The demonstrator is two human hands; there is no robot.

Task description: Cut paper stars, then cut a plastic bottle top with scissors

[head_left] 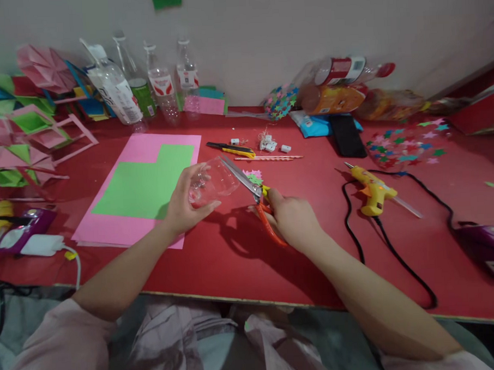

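Note:
My left hand (188,201) is wrapped around a clear plastic bottle piece (216,181), its open rim turned to the right. In my right hand (291,216) is a pair of scissors (269,222) with orange and yellow handles. The blades point up and left and lie at the rim of the plastic piece; whether they are cutting into it I cannot tell. Just behind the scissors is a small pile of paper stars (252,176). Pink paper (122,234) with a green sheet (132,190) on top lies under and left of my left hand.
Behind my hands lie a yellow utility knife (233,149), striped sticks (268,158) and small white parts (268,143). A yellow glue gun (372,190) with a looping cord is at right, near a black phone (347,136). Bottles (160,82) stand along the wall; paper crafts (27,123) fill the left.

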